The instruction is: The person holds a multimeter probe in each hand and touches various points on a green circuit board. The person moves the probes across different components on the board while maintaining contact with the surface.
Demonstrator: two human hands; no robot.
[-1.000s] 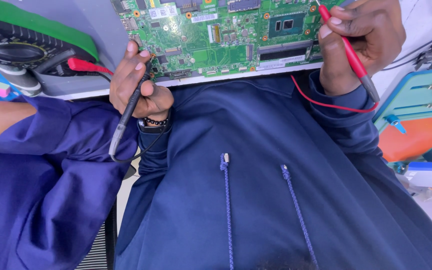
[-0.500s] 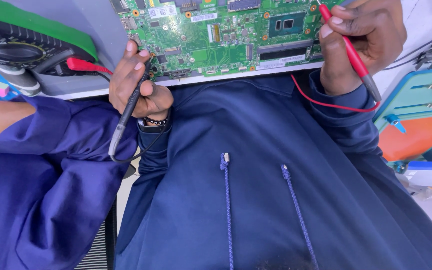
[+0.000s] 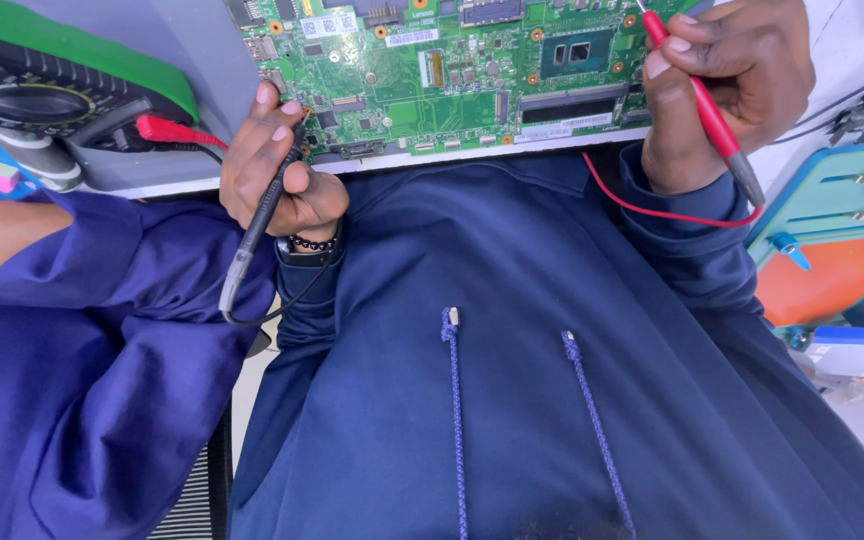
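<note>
Hands of a person in a dark navy hooded top (image 3: 512, 330) work over a green printed circuit board (image 3: 452, 70) that lies flat along the near edge of a pale grey bench top (image 3: 192, 50), right against the person's chest. The left hand (image 3: 277, 165) is curled shut around a slim black test probe (image 3: 257, 225), held like a pen with its tip angled up onto the board's lower left edge; its black lead loops down from the back end and past a dark beaded bracelet (image 3: 312, 243) on the wrist. The right hand (image 3: 722, 85) pinches a slim red test probe (image 3: 702, 100) between thumb and fingers, the tip pointing up toward the board's upper right corner, where it leaves the picture; a thin red lead (image 3: 652, 205) curves away under the wrist. The pen-like grips look chosen to steady fine tips on small contacts, one hand at each side.

At the far left sits a black meter with a round dial and green casing (image 3: 42, 100), a red plug (image 3: 162, 130) pushed into it, near enough to glance at. Another person's bare forearm and blue sleeve (image 3: 62, 260) rest at the left edge. To the right stands a blue and orange tool holder (image 3: 832, 240) on a white surface, with black cables behind it.
</note>
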